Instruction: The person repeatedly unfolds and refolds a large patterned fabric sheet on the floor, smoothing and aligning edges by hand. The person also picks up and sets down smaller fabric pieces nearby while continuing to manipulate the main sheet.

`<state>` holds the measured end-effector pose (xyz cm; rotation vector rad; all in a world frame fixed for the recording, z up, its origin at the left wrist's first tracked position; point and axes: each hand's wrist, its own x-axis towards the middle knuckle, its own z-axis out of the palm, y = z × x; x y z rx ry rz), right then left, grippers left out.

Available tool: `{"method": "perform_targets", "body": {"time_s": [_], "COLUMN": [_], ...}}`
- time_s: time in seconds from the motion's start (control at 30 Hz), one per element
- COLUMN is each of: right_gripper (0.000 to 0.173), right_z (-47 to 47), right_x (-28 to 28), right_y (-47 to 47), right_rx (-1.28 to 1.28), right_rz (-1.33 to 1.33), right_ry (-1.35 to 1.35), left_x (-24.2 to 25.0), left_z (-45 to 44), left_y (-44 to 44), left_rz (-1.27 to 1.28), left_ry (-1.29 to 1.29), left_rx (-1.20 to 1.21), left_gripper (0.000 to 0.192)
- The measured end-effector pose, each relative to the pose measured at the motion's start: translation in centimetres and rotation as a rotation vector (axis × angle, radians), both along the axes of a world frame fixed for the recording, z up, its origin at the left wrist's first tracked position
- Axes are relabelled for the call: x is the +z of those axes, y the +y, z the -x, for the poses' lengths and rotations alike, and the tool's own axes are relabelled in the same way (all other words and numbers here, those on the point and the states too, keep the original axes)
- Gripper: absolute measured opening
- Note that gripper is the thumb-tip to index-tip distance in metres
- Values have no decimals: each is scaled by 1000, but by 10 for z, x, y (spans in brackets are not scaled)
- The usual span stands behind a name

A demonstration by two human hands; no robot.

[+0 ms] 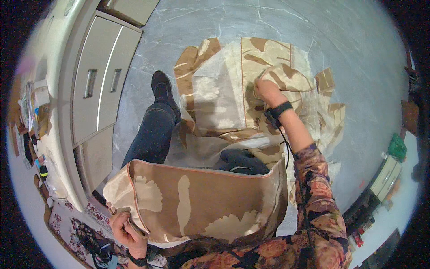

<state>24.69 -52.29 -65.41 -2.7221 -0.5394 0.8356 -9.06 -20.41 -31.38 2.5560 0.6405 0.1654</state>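
A large piece of brown and cream patterned fabric (215, 198) with reddish edging lies across my lap and spreads onto the floor in front. At the lower left, my left hand (126, 228) pinches the fabric's folded edge. Farther out, my right hand (268, 92) grips a bunched part of the cream patterned fabric (289, 79). Pale, sheer-looking reverse sides of the cloth (215, 97) show between the two hands. The fingertips of my right hand are partly hidden by the folds. Each wrist wears a black band, and a dark cable hangs from the right one.
My outstretched leg in jeans (147, 134) and its dark shoe (162, 85) lie left of the fabric. Beyond them stands a light cabinet (95, 80) with metal handles. A small cabinet (386, 176) with a green bag (397, 148) is at the far right. The floor (362, 84) is grey and marbled.
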Motion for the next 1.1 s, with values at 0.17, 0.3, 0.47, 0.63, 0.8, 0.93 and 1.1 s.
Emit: {"method": "perform_targets", "body": {"time_s": [0.17, 0.3, 0.47, 0.63, 0.8, 0.93, 1.1], "right_gripper": [33, 34, 18, 17, 28, 27, 21], "right_z": [-28, -43, -45, 25, 107, 63, -26], "right_x": [-28, -41, -54, -35, 5, -3, -57], "right_y": [99, 136, 117, 34, -38, -28, 11], "right_rx": [118, 70, 128, 364, 661, 216, -397], "right_rz": [-154, -54, -60, -33, -47, -305, -367], "right_ry": [-215, -210, -318, -101, 648, 691, -152], "left_x": [0, 2, 2, 1, 4, 2, 2], "left_z": [-2, -3, -4, -1, 3, 1, 0], "left_y": [0, 0, 0, 0, -1, -1, -2], "left_rz": [-68, -1, -120, -104, -75, -73, -82], "left_ry": [37, 15, 65, 51, 103, 75, 63], "left_rx": [-29, 38, -36, -17, 42, 22, -15], "left_gripper": [14, 16, 12, 14, 15, 11, 12]}}
